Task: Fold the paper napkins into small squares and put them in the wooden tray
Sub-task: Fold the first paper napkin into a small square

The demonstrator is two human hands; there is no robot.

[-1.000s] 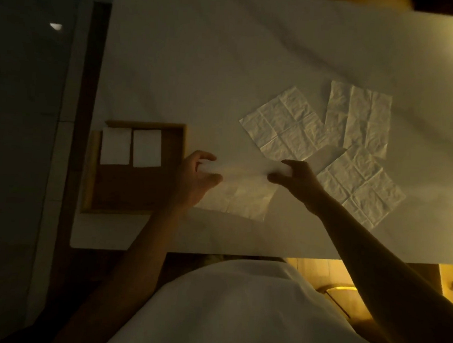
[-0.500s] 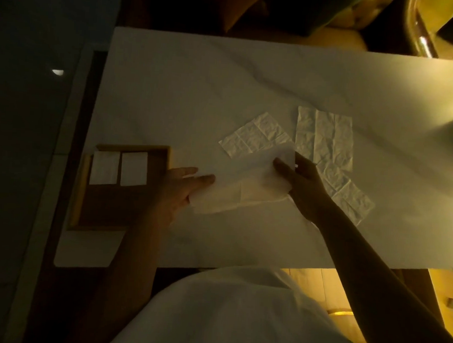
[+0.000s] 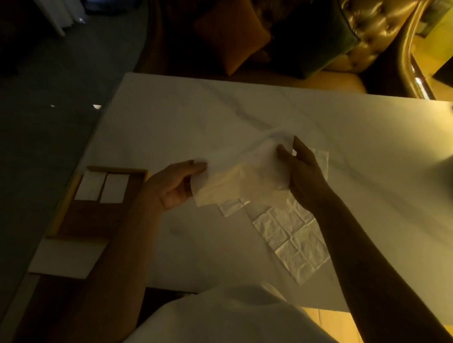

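Your left hand (image 3: pixel 176 187) pinches the napkin (image 3: pixel 246 170) at its left edge, thumb against fingers, and your right hand (image 3: pixel 305 173) has a pinching grip on its far corner, holding it above the worktop (image 3: pixel 197 116). Two folded squares (image 3: pixel 102 194) lie side by side in the tray (image 3: pixel 89 221). Flat napkins (image 3: pixel 293 236) lie beneath your right wrist.

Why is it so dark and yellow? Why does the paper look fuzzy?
Head view: a dim room, with warm yellow light brightest on the table's right side. Also in the head view, the held napkin is blurred between the left hand and right hand, while the flat napkin below looks crisp.
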